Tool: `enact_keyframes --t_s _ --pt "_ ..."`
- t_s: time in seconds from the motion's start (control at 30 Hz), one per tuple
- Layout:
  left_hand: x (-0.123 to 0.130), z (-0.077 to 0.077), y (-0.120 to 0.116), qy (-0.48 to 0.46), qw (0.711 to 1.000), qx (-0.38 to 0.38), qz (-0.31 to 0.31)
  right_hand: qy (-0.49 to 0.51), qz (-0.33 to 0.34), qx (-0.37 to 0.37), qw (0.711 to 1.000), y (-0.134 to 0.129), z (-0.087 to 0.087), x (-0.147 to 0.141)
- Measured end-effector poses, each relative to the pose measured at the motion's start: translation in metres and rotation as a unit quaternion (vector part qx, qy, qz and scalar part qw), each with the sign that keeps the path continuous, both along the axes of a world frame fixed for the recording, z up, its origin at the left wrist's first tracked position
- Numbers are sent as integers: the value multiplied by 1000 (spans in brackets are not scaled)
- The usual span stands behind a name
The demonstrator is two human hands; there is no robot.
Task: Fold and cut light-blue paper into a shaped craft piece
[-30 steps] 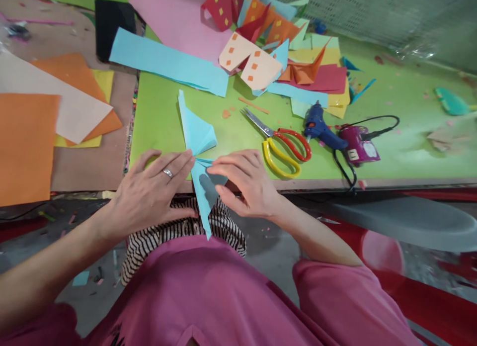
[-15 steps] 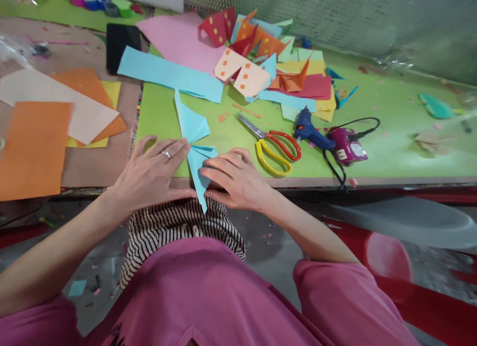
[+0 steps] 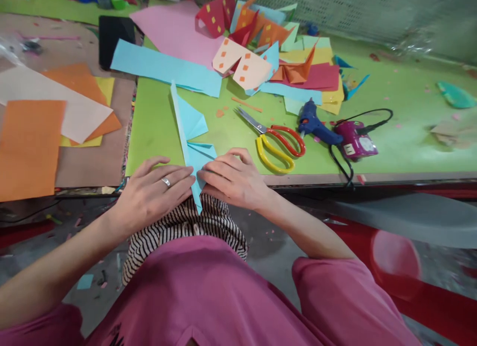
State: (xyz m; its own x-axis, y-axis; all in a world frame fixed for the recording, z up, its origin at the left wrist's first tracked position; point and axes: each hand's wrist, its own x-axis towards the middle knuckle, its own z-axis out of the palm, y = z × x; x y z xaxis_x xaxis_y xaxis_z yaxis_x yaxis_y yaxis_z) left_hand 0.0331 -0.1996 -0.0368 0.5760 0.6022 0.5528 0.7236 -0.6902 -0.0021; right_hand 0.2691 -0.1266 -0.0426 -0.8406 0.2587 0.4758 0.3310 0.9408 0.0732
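A light blue folded paper (image 3: pixel 191 123) lies on the green table top, its lower end reaching past the front edge. It has pleats on its right side and a narrow folded strip along its left edge. My left hand (image 3: pixel 154 184), with a ring on one finger, presses its fingertips on that strip near the lower end; its thumb is hidden. From the other side my right hand (image 3: pixel 234 182) grips the lower right part of the paper, fingers bent over it. Right of the paper lie open-bladed scissors (image 3: pixel 266 132) with one red and one yellow handle.
Behind the paper are a blue strip (image 3: pixel 166 67), a pink sheet (image 3: pixel 175 30) and several folded paper pieces (image 3: pixel 242 65). A blue glue gun (image 3: pixel 316 127) and a magenta corded box (image 3: pixel 356 139) stand right. Coloured sheets (image 3: pixel 30 147) lie left; a dark flat object (image 3: pixel 115 40) lies behind.
My left hand has slid down along the paper's left edge toward me, and the folded strip there now shows. My right hand stays on the lower right part. The view has shifted slightly.
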Motion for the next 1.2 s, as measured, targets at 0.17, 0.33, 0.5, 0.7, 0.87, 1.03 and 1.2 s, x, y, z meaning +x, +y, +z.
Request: enact_keyframes --t_s 0.17,0.33,0.5,0.7,0.87,1.03,1.2 --pt "0 -4 -6 -9 1000 -13 6 -2 -7 -18 1000 0 -1 0" --pt "5 -5 -10 -56 997 -41 42 23 -30 -51 998 -2 -2 -3" --pt "13 -1 -4 -84 981 -119 132 26 -60 -96 993 -4 -2 -8" --pt "22 2 7 -113 957 -152 221 25 -93 -129 987 -4 0 -11" --pt "25 5 13 -164 929 -200 266 27 -103 -157 982 -1 1 -13" --pt "20 10 21 -201 913 -237 265 28 -93 -183 978 5 3 -14" --pt "11 13 21 -234 895 -298 235 16 -97 -209 973 10 4 -12"
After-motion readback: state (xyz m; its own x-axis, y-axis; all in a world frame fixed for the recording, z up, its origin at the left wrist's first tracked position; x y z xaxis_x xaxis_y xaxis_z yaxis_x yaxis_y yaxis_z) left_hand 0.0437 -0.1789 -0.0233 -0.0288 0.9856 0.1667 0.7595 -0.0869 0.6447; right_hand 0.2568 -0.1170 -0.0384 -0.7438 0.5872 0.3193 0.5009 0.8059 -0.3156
